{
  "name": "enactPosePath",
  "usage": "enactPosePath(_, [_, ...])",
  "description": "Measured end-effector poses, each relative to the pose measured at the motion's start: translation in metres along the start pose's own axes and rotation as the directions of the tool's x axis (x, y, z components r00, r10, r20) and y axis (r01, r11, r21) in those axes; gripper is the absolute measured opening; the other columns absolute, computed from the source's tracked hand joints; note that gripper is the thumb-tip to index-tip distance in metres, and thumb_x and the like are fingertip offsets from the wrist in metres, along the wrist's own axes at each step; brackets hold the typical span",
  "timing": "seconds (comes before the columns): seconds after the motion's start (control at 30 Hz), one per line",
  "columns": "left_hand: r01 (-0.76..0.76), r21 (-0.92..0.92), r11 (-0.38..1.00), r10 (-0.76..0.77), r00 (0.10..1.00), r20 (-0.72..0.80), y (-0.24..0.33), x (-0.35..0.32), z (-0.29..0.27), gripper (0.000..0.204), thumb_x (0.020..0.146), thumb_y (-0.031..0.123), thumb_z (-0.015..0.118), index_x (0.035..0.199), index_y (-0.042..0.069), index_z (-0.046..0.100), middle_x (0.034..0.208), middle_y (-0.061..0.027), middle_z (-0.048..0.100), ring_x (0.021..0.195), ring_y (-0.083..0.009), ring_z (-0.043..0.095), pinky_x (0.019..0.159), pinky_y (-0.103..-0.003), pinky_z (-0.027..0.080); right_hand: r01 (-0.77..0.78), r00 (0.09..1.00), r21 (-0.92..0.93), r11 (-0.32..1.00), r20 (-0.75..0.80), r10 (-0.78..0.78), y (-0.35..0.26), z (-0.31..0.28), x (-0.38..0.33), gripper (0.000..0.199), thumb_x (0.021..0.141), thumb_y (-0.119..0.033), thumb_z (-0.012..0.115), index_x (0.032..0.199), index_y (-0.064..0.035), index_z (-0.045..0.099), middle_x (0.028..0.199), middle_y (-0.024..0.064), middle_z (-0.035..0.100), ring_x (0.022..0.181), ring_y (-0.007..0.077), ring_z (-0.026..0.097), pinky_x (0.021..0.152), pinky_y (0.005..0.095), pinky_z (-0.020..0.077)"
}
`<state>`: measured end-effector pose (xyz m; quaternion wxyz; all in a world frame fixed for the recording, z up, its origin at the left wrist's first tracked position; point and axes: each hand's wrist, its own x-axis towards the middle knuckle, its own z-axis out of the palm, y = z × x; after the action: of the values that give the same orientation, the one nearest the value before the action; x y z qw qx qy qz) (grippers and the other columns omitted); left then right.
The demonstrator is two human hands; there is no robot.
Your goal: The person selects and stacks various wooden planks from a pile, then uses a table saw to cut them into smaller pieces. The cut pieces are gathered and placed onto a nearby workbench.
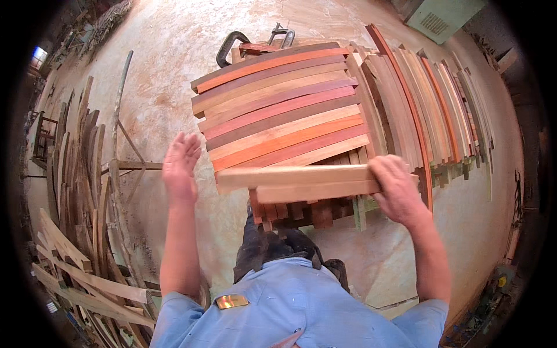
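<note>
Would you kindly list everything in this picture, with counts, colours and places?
laid strips: about 12, mixed reds, browns, tans, centre
held strips: 2, pale tan, nearer the person
short pieces: several, reddish-brown, below held strips
clamps: 2, black and grey, far end
long strip: 1, red, right of centre
boards: many, mixed, right
rough boards: many, brown, left
pole: 1, grey, left
box: 1, pale green, upper right
floor: 1, tan, beneath
shirt: 1, blue, bottom
trousers: 1 pair, dark, below centre
left hand: 1, bare, left of laid strips
right hand: 1, bare, gripping held strips
</note>
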<state>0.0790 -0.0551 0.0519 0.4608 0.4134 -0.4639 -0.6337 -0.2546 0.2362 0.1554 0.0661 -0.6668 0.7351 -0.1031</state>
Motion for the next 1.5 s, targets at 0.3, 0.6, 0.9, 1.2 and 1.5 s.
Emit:
enactPosePath(0.3, [-0.031, 0.130, 0.991, 0.038, 0.998, -0.052, 0.026, 0.018, -0.025, 0.046, 0.106, 0.025, 0.050, 0.141, -0.004, 0.046, 0.126, -0.0175, 0.063, 0.115, -0.0247, 0.062, 0.099, -0.037, 0.050, 0.136, 0.975, 0.076, 0.988, 0.166, -0.147, 0.003, 0.051, 0.035, 0.058, 0.075, -0.004, 0.069, 0.130, -0.0079, 0.050, 0.126, 0.0109, 0.052, 0.123, 0.0330, 0.047, 0.107, 0.0459, 0.0387])
enactPosePath(0.6, [-0.291, 0.454, 0.842, 0.172, 0.943, 0.286, 0.012, 0.082, 0.035, 0.047, 0.104, 0.025, 0.053, 0.140, -0.004, 0.049, 0.126, -0.0159, 0.064, 0.117, -0.0225, 0.061, 0.101, -0.034, 0.048, -0.112, 0.984, -0.062, 0.992, -0.146, 0.102, -0.010, 0.082, 0.025, 0.054, 0.077, -0.005, 0.068, 0.129, -0.0030, 0.056, 0.134, 0.0175, 0.046, 0.127, 0.0380, 0.042, 0.113, 0.0542, 0.0319])
enactPosePath(0.9, [-0.709, 0.681, 0.183, 0.064, 0.700, 0.711, -0.002, 0.227, 0.164, 0.044, 0.098, 0.035, 0.052, 0.121, 0.000, 0.062, 0.119, -0.0296, 0.062, 0.111, -0.0430, 0.060, 0.094, -0.048, 0.047, -0.483, 0.586, 0.792, -0.373, 0.609, 0.535, -0.131, 0.118, 0.018, 0.044, 0.104, -0.024, 0.051, 0.137, 0.0029, 0.039, 0.103, 0.0165, 0.064, 0.073, 0.0186, 0.067, 0.064, 0.0309, 0.0578])
enactPosePath(1.2, [-0.673, 0.730, 0.117, -0.116, 0.721, 0.683, -0.019, 0.216, 0.222, 0.053, 0.098, 0.047, 0.048, 0.100, -0.001, 0.070, 0.109, -0.0237, 0.068, 0.106, -0.0381, 0.064, 0.092, -0.048, 0.049, -0.465, 0.574, 0.848, -0.256, 0.509, 0.642, -0.146, 0.134, 0.050, 0.050, 0.103, -0.022, 0.053, 0.138, 0.0037, 0.028, 0.100, 0.0163, 0.063, 0.076, 0.0183, 0.067, 0.064, 0.0321, 0.0573])
enactPosePath(1.5, [-0.768, 0.628, 0.127, 0.053, 0.637, 0.769, -0.035, 0.224, 0.225, 0.049, 0.096, 0.043, 0.057, 0.093, -0.004, 0.070, 0.099, -0.0308, 0.066, 0.099, -0.0441, 0.063, 0.088, -0.051, 0.050, -0.370, 0.605, 0.916, -0.156, 0.365, 0.708, -0.155, 0.155, 0.049, 0.043, 0.102, -0.012, 0.051, 0.136, 0.0019, 0.028, 0.099, 0.0132, 0.061, 0.077, 0.0156, 0.065, 0.064, 0.0300, 0.0569])
